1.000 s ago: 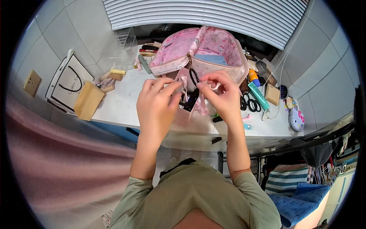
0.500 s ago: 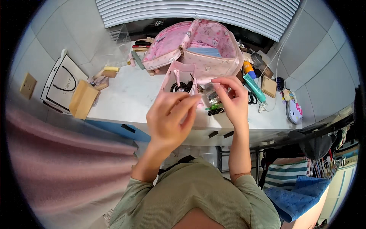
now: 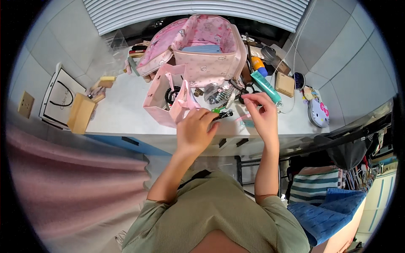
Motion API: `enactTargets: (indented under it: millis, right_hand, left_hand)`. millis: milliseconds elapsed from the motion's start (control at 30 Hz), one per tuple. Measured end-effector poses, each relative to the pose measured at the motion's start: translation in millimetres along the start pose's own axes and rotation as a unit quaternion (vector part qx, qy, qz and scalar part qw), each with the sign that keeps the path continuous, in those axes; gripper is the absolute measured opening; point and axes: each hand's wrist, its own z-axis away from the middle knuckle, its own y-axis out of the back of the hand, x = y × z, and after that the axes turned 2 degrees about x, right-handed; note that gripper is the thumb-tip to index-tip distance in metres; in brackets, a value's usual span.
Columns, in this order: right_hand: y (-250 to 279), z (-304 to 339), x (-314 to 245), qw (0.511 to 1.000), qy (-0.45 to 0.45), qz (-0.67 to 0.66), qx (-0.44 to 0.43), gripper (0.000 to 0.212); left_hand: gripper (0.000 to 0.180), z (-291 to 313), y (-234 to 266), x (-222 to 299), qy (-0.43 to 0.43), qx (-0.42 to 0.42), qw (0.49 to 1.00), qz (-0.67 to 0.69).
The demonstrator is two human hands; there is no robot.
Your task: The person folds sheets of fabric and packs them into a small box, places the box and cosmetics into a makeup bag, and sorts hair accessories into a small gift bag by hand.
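Observation:
My left hand (image 3: 195,131) is low over the front of the white counter, fingers bent and thumb apart. Its fingertips reach the end of a black patterned hair clip (image 3: 224,115), beside a small green piece (image 3: 217,110). My right hand (image 3: 263,116) is raised to the right, its thumb and forefinger nearly together; anything between them is too small to make out. Left of the clip stands an open pink paper bag (image 3: 158,105) holding a black coiled band (image 3: 170,96). Behind the hands lies a clear pouch (image 3: 217,93) of small metallic pieces.
An open pink patterned case (image 3: 211,67) stands at the back. On the right are a teal tube (image 3: 265,86), an orange bottle (image 3: 257,64), a beige compact (image 3: 284,84) and a cat-shaped case (image 3: 318,114). A white paper bag (image 3: 59,99) and a tan box (image 3: 81,114) stand left.
The view has shifted, bringing the counter items leftward. My left hand has come down from in front of the pink bag to beside the clip; my right hand is now right of the clear pouch.

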Motion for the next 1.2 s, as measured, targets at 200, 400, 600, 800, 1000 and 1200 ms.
enactTargets:
  millis: [200, 400, 600, 800, 1000, 1200]
  right_hand:
    - [26, -1, 23, 1.000, -0.001, 0.029, 0.010, 0.017]
    - [45, -6, 42, 0.995, 0.016, 0.081, 0.046, 0.014]
    - [49, -4, 50, 0.983, -0.023, 0.173, 0.050, 0.017]
    - [40, -5, 55, 0.971, 0.025, 0.236, 0.030, 0.016]
    - [37, -10, 57, 0.955, 0.074, 0.284, 0.028, 0.016]
    - [36, -12, 65, 0.969, 0.077, 0.231, 0.031, 0.013]
  left_hand:
    - [0.022, -1, -14, 1, 0.048, -0.012, 0.999, -0.016]
    - [0.021, -6, -17, 6, 0.053, -0.005, 0.997, -0.053]
    - [0.023, -7, -15, 17, 0.104, -0.053, 0.993, -0.002]
    - [0.018, -8, -17, 29, 0.084, -0.026, 0.996, 0.008]
    - [0.020, -10, -17, 38, 0.074, 0.025, 0.997, 0.026]
    - [0.025, -14, -9, 46, 0.118, 0.060, 0.990, 0.047]
